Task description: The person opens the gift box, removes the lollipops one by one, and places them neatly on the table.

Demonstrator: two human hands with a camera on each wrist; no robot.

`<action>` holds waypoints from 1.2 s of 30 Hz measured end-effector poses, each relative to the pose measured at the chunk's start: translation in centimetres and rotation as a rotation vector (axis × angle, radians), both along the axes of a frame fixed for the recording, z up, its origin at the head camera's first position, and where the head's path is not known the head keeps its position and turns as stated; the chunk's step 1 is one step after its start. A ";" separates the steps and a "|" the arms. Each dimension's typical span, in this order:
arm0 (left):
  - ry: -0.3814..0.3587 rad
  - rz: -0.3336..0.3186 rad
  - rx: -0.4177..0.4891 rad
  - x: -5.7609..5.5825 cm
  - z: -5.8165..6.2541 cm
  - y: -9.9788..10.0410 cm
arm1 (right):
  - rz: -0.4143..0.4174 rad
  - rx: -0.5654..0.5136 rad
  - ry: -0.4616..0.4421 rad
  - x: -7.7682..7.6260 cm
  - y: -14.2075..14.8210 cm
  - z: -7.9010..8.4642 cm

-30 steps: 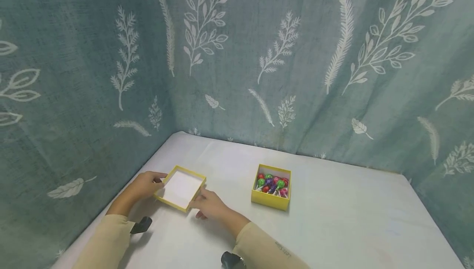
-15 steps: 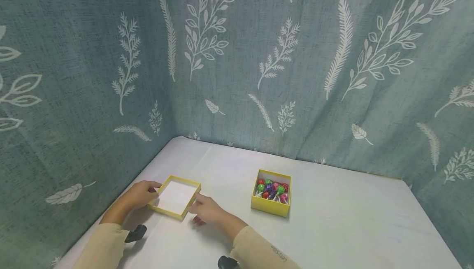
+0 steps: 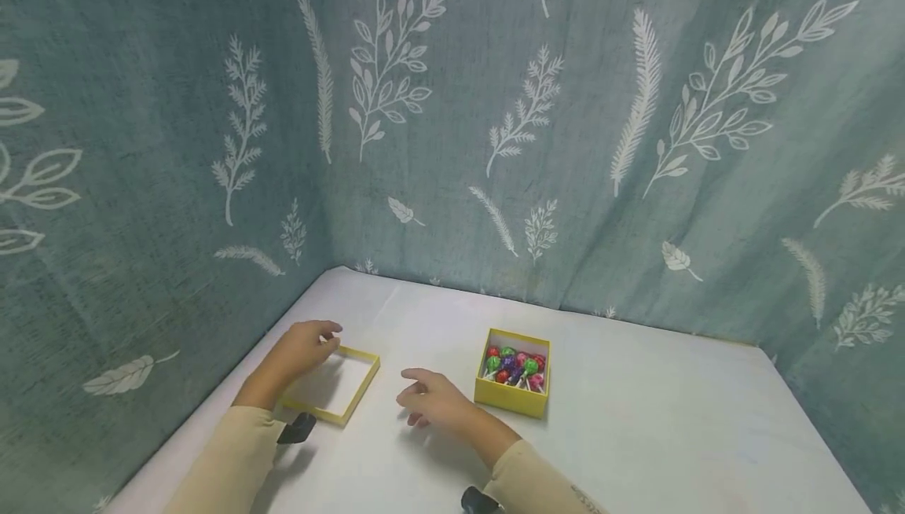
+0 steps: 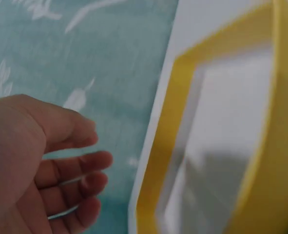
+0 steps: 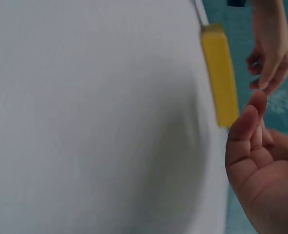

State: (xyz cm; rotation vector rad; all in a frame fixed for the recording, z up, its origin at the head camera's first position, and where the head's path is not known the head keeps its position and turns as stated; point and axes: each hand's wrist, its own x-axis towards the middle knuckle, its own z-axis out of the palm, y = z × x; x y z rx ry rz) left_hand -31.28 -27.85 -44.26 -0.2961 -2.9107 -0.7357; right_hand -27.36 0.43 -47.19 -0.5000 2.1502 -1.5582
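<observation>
A shallow yellow box lid (image 3: 346,388) with a white inside lies open side up on the white table, at the left in the head view. Over its far left part hovers my left hand (image 3: 300,350), fingers loosely bent and holding nothing; the left wrist view shows that hand (image 4: 51,165) apart from the lid's yellow wall (image 4: 170,141). Between the lid and a yellow box (image 3: 511,398) is my right hand (image 3: 441,404), its fingers relaxed with nothing in them. Several wrapped lollipops (image 3: 514,365), red, green, purple and pink, fill the box.
The white table (image 3: 636,420) stretches to the right of the box. A teal curtain (image 3: 438,105) with white leaf prints rises behind the table and along its left side.
Both hands have let go of the lid after it shifted slightly toward the near left. The left hand has risen over it; the right hand has drawn away to the right.
</observation>
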 end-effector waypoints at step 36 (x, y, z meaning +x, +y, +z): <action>-0.213 -0.385 0.560 -1.2 -6.4 20.5 | -0.392 0.266 0.293 -2.2 18.1 3.7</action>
